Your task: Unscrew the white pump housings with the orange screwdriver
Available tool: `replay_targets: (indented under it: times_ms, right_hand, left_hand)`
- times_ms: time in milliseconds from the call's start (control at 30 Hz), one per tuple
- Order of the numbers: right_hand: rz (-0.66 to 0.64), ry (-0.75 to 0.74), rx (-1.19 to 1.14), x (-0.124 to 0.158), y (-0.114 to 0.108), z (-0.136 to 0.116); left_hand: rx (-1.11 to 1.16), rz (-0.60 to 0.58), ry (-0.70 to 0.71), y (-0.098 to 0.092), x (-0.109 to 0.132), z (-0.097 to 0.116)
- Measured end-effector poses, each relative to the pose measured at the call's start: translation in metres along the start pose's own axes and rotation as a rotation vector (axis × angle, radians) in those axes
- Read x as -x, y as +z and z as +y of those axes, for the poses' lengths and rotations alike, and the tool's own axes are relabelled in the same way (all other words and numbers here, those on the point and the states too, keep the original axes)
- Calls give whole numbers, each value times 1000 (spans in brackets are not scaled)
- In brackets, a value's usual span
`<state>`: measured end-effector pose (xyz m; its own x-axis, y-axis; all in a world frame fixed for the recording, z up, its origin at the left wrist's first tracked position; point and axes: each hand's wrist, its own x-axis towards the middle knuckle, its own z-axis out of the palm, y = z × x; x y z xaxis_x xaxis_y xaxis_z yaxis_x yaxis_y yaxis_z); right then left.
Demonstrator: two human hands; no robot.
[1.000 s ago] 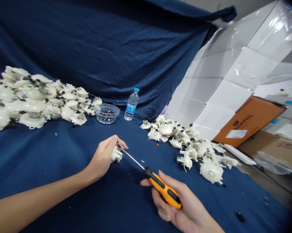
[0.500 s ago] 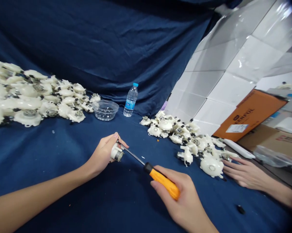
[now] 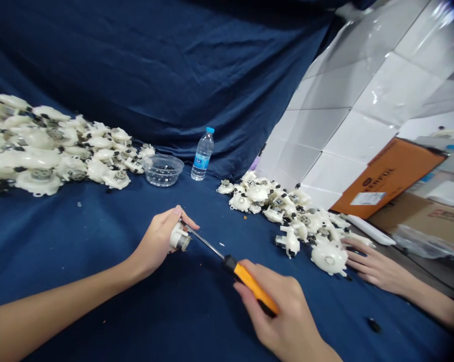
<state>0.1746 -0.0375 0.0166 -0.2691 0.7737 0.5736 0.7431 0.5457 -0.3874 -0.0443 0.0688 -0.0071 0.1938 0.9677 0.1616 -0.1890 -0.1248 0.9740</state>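
Note:
My left hand (image 3: 159,241) is closed round a small white plastic part with a metal motor end (image 3: 179,239), held just above the blue cloth. My right hand (image 3: 283,317) grips the orange and black handle of a screwdriver (image 3: 245,279). Its thin metal shaft runs up and left, and the tip meets the part in my left hand. Another person's hand (image 3: 366,264) lies at the right, fingers spread beside a white part (image 3: 328,257).
A large heap of white plastic parts (image 3: 41,146) covers the far left. A smaller heap (image 3: 283,208) lies at centre right. A clear plastic bowl (image 3: 162,169) and a water bottle (image 3: 202,156) stand behind. Cardboard boxes (image 3: 392,176) and a white tiled wall (image 3: 355,110) are on the right.
My right hand has turned over the screwdriver handle, covering more of it. Another person's hand has come in at the right beside the smaller heap. My left hand has hardly moved.

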Motion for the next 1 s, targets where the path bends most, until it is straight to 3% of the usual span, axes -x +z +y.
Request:
replay_targets:
  times_ms: [67, 100, 167, 300, 400, 467, 533, 600, 700, 767, 833, 1000]
  right_hand:
    - [54, -206, 189, 4, 1, -1]
    - [57, -175, 177, 4, 1, -1]
    - [27, 118, -88, 1, 0, 0]
    - [-101, 924, -979, -12, -5, -1]
    - [-308, 1153, -1227, -17, -6, -3]
    - [-401, 1125, -1178, -15, -5, -5]
    - [-355, 987, -964, -11, -3, -6]
    - [-211, 699, -587, -5, -1, -5]
    - [-11, 116, -28, 2, -1, -3]
    - [33, -81, 103, 3, -2, -2]
    - [7, 30, -15, 0, -3, -3]
    - [-147, 881, -925, -10, -2, -2]
  left_hand:
    - [18, -4, -13, 0, -1, -1]
    - [25, -3, -19, 0, -2, -1]
    - [38, 9, -22, 0, -2, -1]
    - [48, 54, 16, 0, 0, 0]
    - [54, 41, 25, -1, 0, -1]
    - [52, 24, 20, -1, 0, -2]
    - [45, 14, 17, -1, 0, -2]
    - [36, 17, 13, -1, 0, -2]
    - [19, 15, -5, -1, 0, -1]
    - [16, 6, -23, -1, 0, -1]
    - [32, 6, -36, -1, 0, -1]
    - [73, 52, 15, 0, 2, 0]
